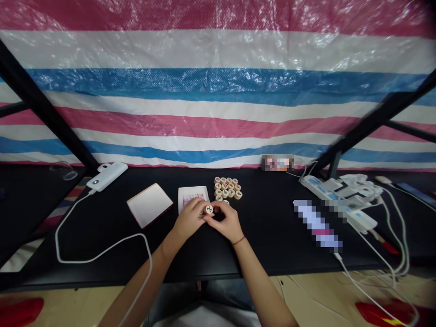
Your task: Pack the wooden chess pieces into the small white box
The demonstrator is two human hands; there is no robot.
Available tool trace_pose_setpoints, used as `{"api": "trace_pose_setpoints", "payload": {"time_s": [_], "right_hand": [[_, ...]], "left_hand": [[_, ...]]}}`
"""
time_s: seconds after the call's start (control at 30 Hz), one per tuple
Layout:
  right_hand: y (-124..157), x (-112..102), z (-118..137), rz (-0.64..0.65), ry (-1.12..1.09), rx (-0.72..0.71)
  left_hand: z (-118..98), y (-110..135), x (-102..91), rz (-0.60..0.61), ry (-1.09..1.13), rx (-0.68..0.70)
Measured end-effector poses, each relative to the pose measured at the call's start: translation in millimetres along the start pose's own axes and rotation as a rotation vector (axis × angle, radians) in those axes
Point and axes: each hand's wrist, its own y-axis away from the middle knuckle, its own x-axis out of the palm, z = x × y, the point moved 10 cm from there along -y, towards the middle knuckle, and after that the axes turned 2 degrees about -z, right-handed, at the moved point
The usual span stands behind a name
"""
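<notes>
Between my hands is a round, pale xiangqi piece [209,209] with a dark character on its face. My left hand [189,220] is closed round its left side, and any further pieces under those fingers are hidden. From the other side, the thumb and fingers of my right hand [229,223] curl in and pinch at the same piece. Just beyond my right hand stand rows of xiangqi pieces [228,186], red characters at the back and dark ones nearer. A white open box [192,190] with a pinkish pattern inside lies behind my left hand, partly covered by it.
A box lid [150,205] lies left on the black table [272,236]. Beyond it is a white power bank [107,176] whose cable runs over my left forearm. To the right are a blurred-out device [316,225] and a power strip [340,204] with plugs and cables. A striped sheet [218,127] hangs behind.
</notes>
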Motion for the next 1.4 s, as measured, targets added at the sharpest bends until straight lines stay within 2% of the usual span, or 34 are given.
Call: {"api": "trace_pose_setpoints", "payload": {"time_s": [0.07,0.13,0.2,0.33,0.53,0.77,0.93,1.1,1.2,1.27,1.33,1.4], "right_hand": [[1.1,3.8,2.7,-0.007,-0.009,-0.001],[2.6,-1.3,-7.6,-0.049,0.01,0.049],[4.8,-15.4,-26.2,-0.129,0.056,0.129],[9.3,-44.0,-58.1,-0.273,0.176,0.234],[9.6,-33.8,-76.7,-0.161,0.278,0.265],[10.4,-25.6,-79.3,-0.095,0.36,0.229],[9.3,-25.7,-80.2,-0.104,0.372,0.229],[6.6,-26.2,-79.3,-0.105,0.349,0.217],[5.7,-32.9,-67.0,-0.163,0.339,0.179],[5.2,-31.7,-51.2,-0.17,0.3,0.121],[4.4,-17.6,-34.6,-0.072,0.23,0.06],[5.5,4.6,-22.8,0.091,0.168,0.037]], "left_hand": [[-6.3,0.0,4.9,0.012,-0.056,0.046],[-10.2,-2.3,9.9,0.039,-0.123,0.083],[-10.3,-7.9,17.3,0.091,-0.21,0.091],[-3.2,-25.2,38.1,0.208,-0.392,0.018],[-4.7,-42.2,68.4,0.357,-0.55,-0.068],[-7.1,-43.8,73.2,0.392,-0.624,-0.104],[-7.8,-42.7,76.6,0.376,-0.618,-0.079],[-13.4,-43.3,68.8,0.32,-0.606,-0.014],[-12.2,-42.7,47.7,0.259,-0.538,0.035],[-4.1,-39.2,30.2,0.241,-0.494,0.047],[4.7,-31.3,19.5,0.293,-0.429,0.076],[16.1,-21.2,11.5,0.346,-0.409,0.065]]}}
